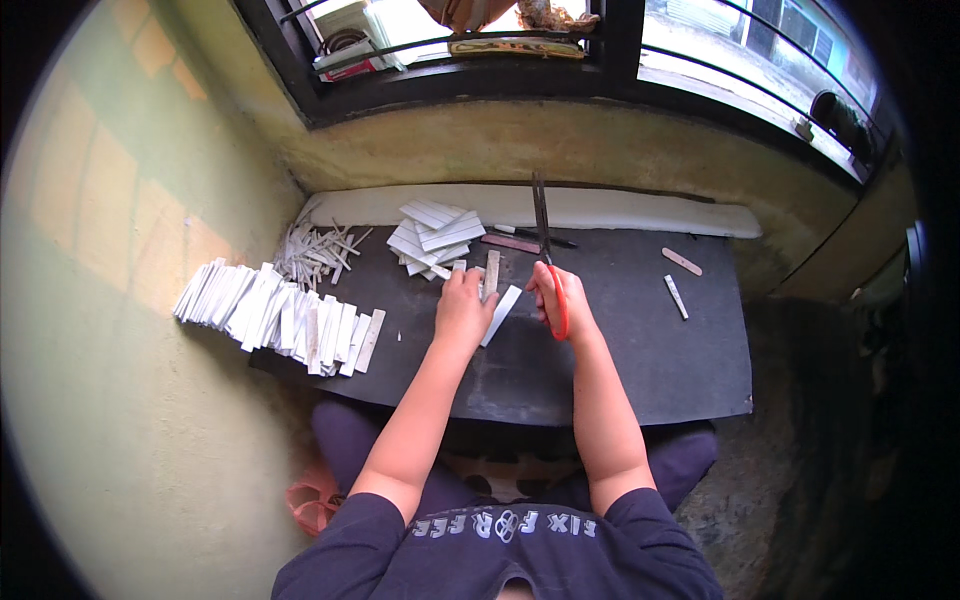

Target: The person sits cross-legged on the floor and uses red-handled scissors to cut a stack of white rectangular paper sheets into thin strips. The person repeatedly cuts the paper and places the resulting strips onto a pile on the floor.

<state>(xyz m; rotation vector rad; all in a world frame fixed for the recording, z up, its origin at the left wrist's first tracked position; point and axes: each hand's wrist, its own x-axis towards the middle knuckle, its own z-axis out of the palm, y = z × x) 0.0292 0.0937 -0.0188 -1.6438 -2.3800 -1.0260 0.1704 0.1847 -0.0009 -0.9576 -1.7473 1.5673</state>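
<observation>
My right hand (548, 292) is closed around the red-handled scissors (542, 215), whose dark blades point away from me and stand nearly together. My left hand (462, 306) is over the table, its thumb and fingers around a narrow greyish strip (492, 265). Part of that strip is hidden by the fingers. Just right of the left hand lies a white strip (502, 314), slanting. Beyond the left hand is a stack of wider white pieces (432, 232), fanned unevenly and marked with lines.
A long row of white strips (270, 312) runs along the table's left side, with a heap of thin offcuts (315, 250) behind. A black pen (562, 242), a pinkish flat stick (510, 243), a beige stick (682, 262) and a white marker (676, 297) lie on the dark tabletop (640, 370).
</observation>
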